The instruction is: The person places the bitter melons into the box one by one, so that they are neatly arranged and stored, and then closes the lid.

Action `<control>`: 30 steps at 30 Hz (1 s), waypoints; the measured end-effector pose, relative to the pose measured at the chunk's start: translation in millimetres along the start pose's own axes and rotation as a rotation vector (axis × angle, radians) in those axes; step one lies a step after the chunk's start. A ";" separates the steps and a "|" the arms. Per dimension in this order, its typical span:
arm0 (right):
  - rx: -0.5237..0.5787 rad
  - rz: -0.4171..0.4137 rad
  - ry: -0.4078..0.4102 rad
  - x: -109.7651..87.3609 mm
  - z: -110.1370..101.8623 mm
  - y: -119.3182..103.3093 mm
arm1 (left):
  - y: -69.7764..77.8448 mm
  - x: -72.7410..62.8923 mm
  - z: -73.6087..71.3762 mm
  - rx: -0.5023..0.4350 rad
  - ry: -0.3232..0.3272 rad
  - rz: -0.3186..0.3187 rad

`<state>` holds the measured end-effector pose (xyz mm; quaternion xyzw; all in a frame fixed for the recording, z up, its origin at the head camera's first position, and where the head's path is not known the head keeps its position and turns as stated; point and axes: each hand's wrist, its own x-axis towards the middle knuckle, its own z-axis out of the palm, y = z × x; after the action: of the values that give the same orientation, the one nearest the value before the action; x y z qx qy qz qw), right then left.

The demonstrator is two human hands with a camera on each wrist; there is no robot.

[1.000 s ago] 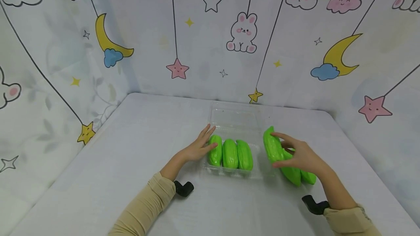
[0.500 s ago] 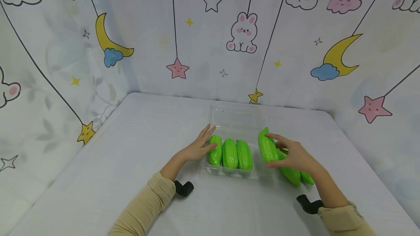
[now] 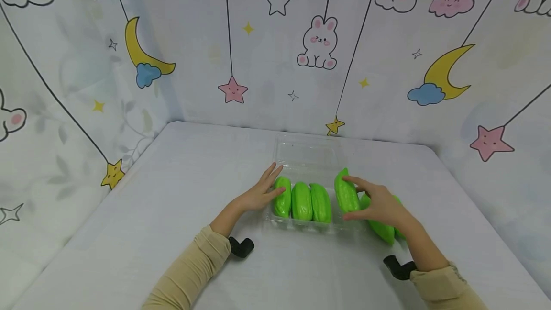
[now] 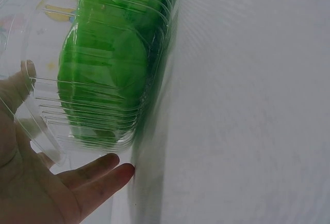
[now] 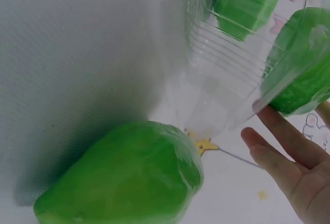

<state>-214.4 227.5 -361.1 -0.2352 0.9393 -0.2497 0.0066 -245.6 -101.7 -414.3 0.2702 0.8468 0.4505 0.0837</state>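
Note:
A clear plastic clamshell box [image 3: 297,226] stands with its lid [image 3: 307,153] laid back. Inside, side by side, lie three bright green, elongated fruit-like pieces, the left one [image 3: 282,197], the middle one [image 3: 302,202] and the right one [image 3: 320,203]. My left hand [image 3: 254,197] rests at the box's left end, fingers straight and spread, thumb over the rim. Between thumb and fingers, my right hand [image 3: 379,204] holds another green piece [image 3: 346,194], pointed tip upward, over the box's right end. In the right wrist view, the held piece [image 5: 304,64] shows close above the rim.
On the white table [image 3: 206,166], a loose green piece [image 3: 381,231] lies right of the box, with at least one more partly hidden behind the right hand. A patterned cloth [image 3: 275,51] hangs behind the table. Each wrist wears a black mount [image 3: 241,248].
My right hand has carried the green piece leftward, from beside the loose pieces to over the box's right end. My left hand has stayed in place.

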 end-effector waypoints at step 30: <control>-0.270 -0.053 -0.012 10.7 19.7 -9.8 | -2.6 2.1 0.8 0.023 0.004 0.006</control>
<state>-217.1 206.0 -372.5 -0.2603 0.9577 -0.1199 -0.0262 -248.0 -101.1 -416.6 0.2730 0.8513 0.4414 0.0775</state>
